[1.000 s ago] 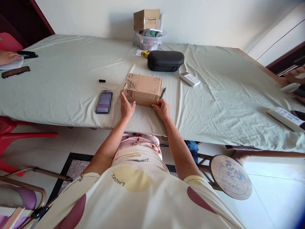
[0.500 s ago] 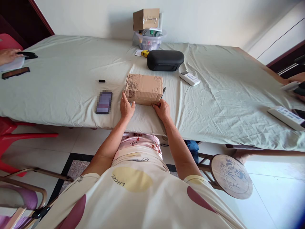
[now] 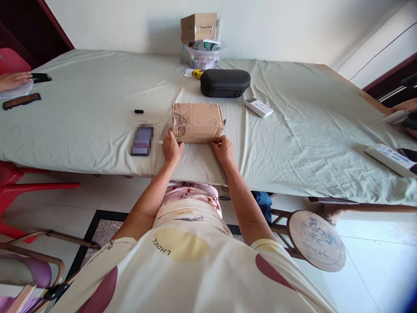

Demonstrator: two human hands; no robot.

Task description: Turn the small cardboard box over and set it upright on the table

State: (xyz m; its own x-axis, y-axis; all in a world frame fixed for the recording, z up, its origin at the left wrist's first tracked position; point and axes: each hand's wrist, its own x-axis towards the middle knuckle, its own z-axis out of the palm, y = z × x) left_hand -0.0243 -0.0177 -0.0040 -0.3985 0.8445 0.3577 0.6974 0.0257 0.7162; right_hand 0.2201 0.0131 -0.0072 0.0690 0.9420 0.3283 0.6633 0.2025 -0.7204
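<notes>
A brown cardboard box [image 3: 198, 119] with black pen scribbles on its top stands on the cloth-covered table in front of me. My left hand [image 3: 172, 147] grips its near left corner, the thumb against the near face and the fingers along the left side. At the near right corner, my right hand [image 3: 223, 149] holds the lower edge between bent fingers and thumb. A small dark piece [image 3: 224, 122] sticks out at the box's right side. Left of the box lie a phone [image 3: 142, 140] with a blurred screen and a short black stick [image 3: 139, 111].
Behind the box sit a black hard case [image 3: 225, 83], a yellow object [image 3: 197, 74] and a plastic basket [image 3: 206, 58] carrying another carton [image 3: 198, 27]. White devices [image 3: 259, 107] lie to the right. Other people's hands show at both edges. A round stool [image 3: 316, 240] stands below.
The box has turned slightly, and its top now looks more squared to me. My left fingers have bent from straight to curled around the corner. My right hand has barely shifted.
</notes>
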